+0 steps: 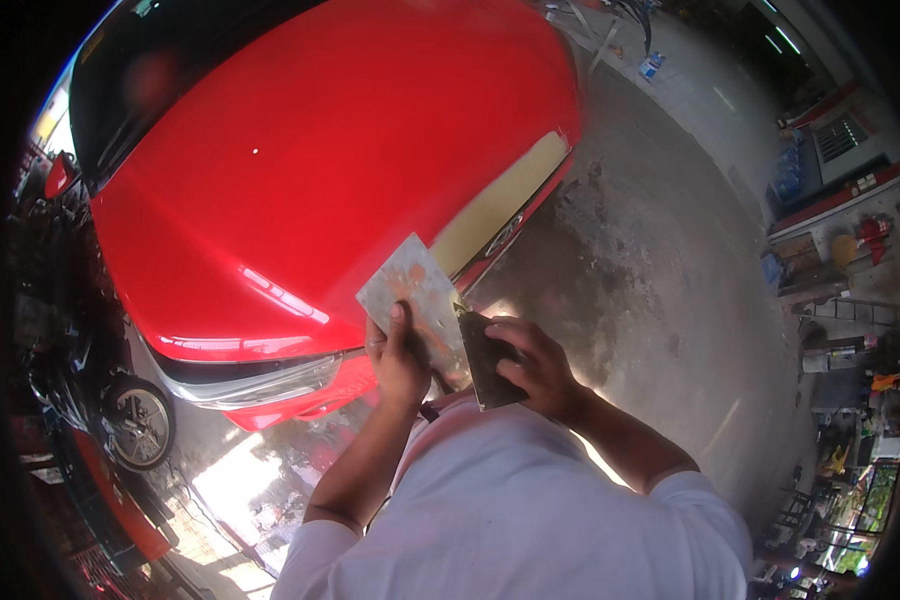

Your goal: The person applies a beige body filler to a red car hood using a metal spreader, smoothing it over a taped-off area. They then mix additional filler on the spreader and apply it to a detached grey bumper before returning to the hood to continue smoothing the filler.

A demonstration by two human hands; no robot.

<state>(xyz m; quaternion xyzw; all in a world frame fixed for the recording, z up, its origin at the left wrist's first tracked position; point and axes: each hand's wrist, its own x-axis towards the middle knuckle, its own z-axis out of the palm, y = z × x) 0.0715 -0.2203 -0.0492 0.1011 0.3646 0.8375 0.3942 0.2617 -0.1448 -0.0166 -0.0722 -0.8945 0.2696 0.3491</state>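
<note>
My left hand (398, 368) grips a flat grey mixing plate (415, 272) smeared with reddish-orange patches, its thumb lying on top. In my right hand (542, 368) is a dark, flat putty spreader (488, 362), its long edge against the right side of the plate. A little yellowish paste shows at the spreader's upper corner. Both hands are in front of my body, close to the front of a red car hood (340, 150). Along the hood's front edge runs a pale, cream-coloured strip of filler (495, 205), partly hidden behind the plate.
The car's headlight (260, 382) and bumper lie to the left of my hands. A parked motorcycle (135, 420) stands at the far left. Grey concrete floor (660, 280) stretches to the right, toward cluttered shelves (835, 355) and blue bottles (790, 170) along the wall.
</note>
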